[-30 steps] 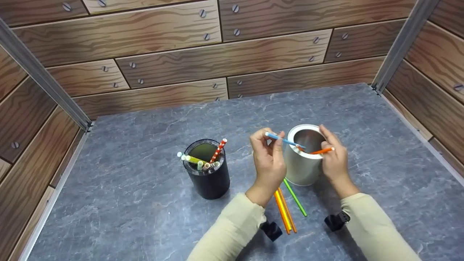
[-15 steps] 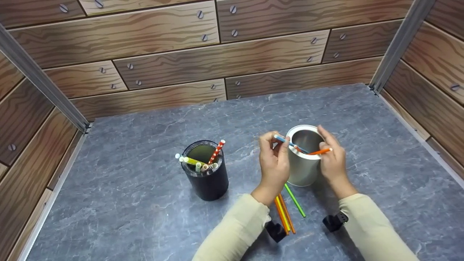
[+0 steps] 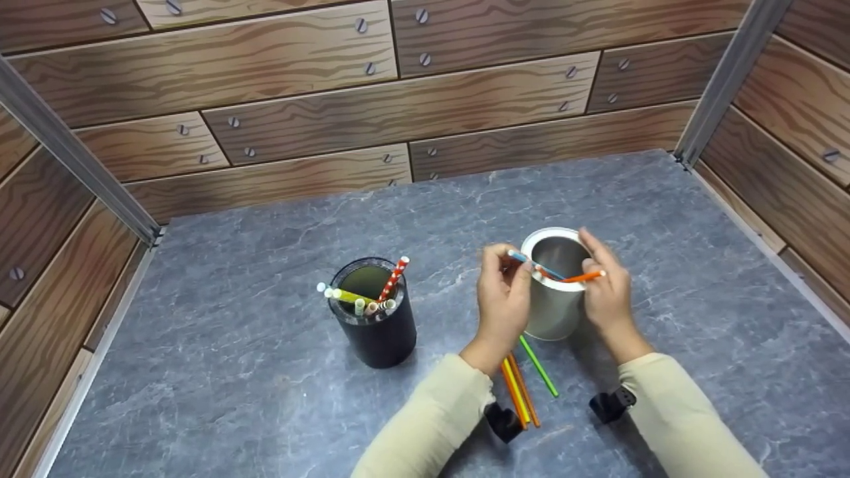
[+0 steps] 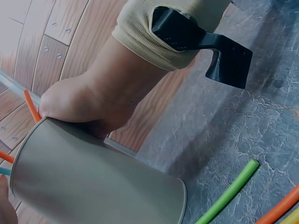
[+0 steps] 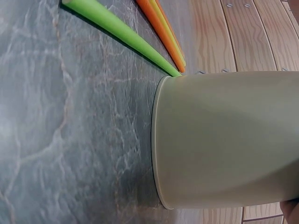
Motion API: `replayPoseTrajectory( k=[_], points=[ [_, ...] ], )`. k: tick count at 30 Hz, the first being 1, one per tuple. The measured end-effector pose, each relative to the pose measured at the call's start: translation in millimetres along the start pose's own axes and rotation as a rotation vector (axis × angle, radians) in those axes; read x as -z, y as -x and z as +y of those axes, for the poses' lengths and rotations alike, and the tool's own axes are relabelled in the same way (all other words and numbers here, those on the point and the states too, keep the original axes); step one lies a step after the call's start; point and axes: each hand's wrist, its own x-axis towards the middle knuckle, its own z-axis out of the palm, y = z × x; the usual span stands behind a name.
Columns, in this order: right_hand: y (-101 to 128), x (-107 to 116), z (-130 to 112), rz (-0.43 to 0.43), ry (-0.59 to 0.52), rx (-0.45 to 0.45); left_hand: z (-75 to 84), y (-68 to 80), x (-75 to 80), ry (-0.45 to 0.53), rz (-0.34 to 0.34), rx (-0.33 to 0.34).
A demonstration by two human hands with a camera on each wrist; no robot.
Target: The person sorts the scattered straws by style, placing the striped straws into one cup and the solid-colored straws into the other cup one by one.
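A light grey canister [image 3: 551, 315] with a white rim stands upright on the table. Two orange straws lean over its rim, one of them [image 3: 584, 277] on the right side. At the rim's left, my left hand [image 3: 501, 302] pinches a blue straw [image 3: 516, 255] between thumb and fingers, its lower end inside the canister. My right hand [image 3: 607, 299] grips the canister's right side near the top, thumb by the orange straw. In the left wrist view, the right hand [image 4: 88, 102] lies against the canister's wall [image 4: 98, 172]. The right wrist view shows mostly that wall [image 5: 224, 140].
A black cup [image 3: 382, 342] holding several patterned straws, including a red dotted one [image 3: 394, 277], stands to the left. In front of the canister lie a green straw [image 3: 539, 368] and several orange and yellow straws [image 3: 520, 392]. Wood-patterned panels [image 3: 305, 126] border the table.
My left hand has moved right, up to the canister's rim, and the blue straw sits further into the opening. The right hand keeps its hold on the canister.
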Motion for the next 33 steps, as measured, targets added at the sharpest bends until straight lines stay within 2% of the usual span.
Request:
replayPoseTrajectory(
  k=[4,13,20,28,33],
  points=[
    [-0.5,-0.8,0.1,-0.002,-0.001,-0.001,0.5,-1.8,-0.4,-0.133,-0.017,0.003],
    [-1.9,-0.3,-0.4,-0.008,0.012,0.013,8.8,-8.4,-0.6,-0.249,-0.021,0.037],
    [-1.3,0.9,-0.4,-0.004,0.012,0.015,10.7,-10.4,1.6,-0.272,-0.048,0.078],
    [-0.4,0.3,-1.4,-0.008,0.01,-0.004,9.6,-9.7,3.4,-0.294,-0.043,0.094],
    [-0.7,0.1,-0.4,-0.006,-0.002,-0.018,8.3,-9.0,5.0,-0.257,-0.054,0.097]
  ],
)
